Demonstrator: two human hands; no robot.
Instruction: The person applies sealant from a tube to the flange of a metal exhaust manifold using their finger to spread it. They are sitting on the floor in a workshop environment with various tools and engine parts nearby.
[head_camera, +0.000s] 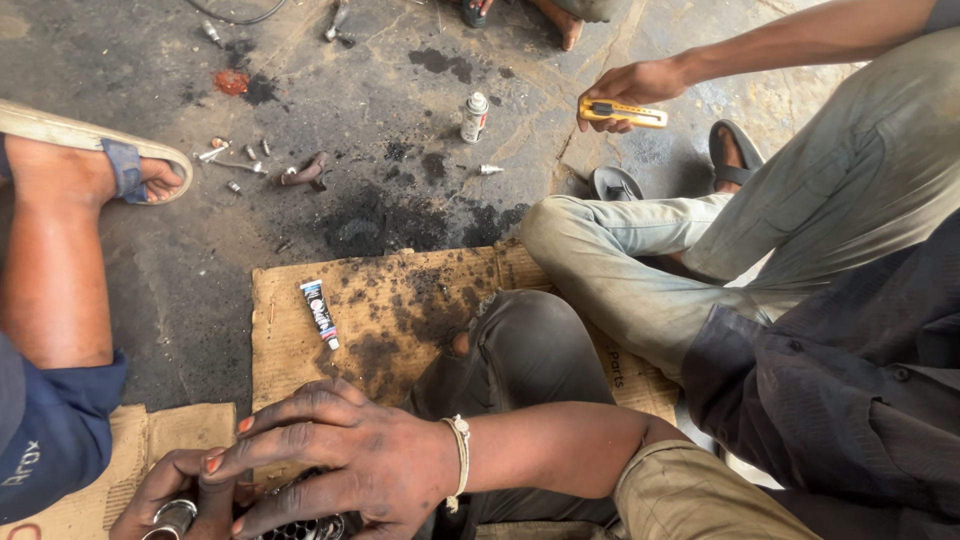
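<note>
Across the oil-stained floor (330, 90), I see cardboard (400, 310) carrying a small tube (320, 312). My right hand (340, 455) lies spread over a round metal part (310, 525); my left hand (175, 495) pinches a metal ring (172, 517). Loose bolts (235, 160) remain unfitted.

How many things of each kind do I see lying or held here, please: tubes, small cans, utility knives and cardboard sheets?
Squeeze tube: 1
Small spray can: 1
Yellow utility knife: 1
Cardboard sheets: 2
Total: 5
</note>
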